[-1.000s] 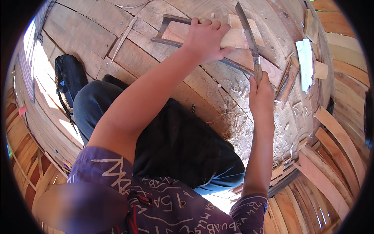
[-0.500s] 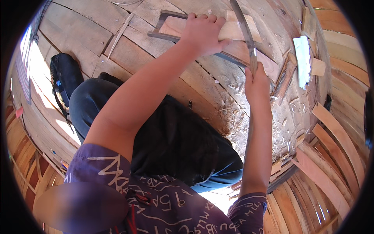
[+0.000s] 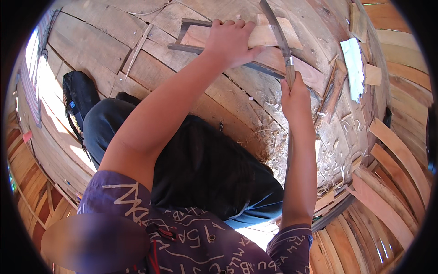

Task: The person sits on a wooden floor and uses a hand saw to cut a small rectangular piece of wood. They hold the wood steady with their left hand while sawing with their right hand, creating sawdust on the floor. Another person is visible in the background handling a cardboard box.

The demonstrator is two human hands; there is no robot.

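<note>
My left hand (image 3: 230, 43) presses down on a pale piece of wood (image 3: 262, 37), its fingers curled over the far edge and its thumb along the near side. Under that piece lies a pinkish board (image 3: 194, 35) with dark rails (image 3: 181, 47) along its sides. My right hand (image 3: 297, 93) is closed round the wooden handle of a long-handled knife (image 3: 277, 32). The slightly curved blade crosses over the pale piece, pointing away from me. The handle's rear part runs back along my right forearm. Whether the edge touches the wood I cannot tell.
Wood shavings (image 3: 276, 150) litter the plank floor (image 3: 86, 39) right of my knees. A bark-edged wood piece (image 3: 333, 91) and a pale blue sheet (image 3: 353, 68) lie at the right. Curved slats (image 3: 383, 201) stand lower right. A black bag (image 3: 82, 93) is at the left.
My right hand and the knife have shifted slightly to the left, and more of the handle shows ahead of my fingers. My left hand stays on the wood. The whole view has shifted a little.
</note>
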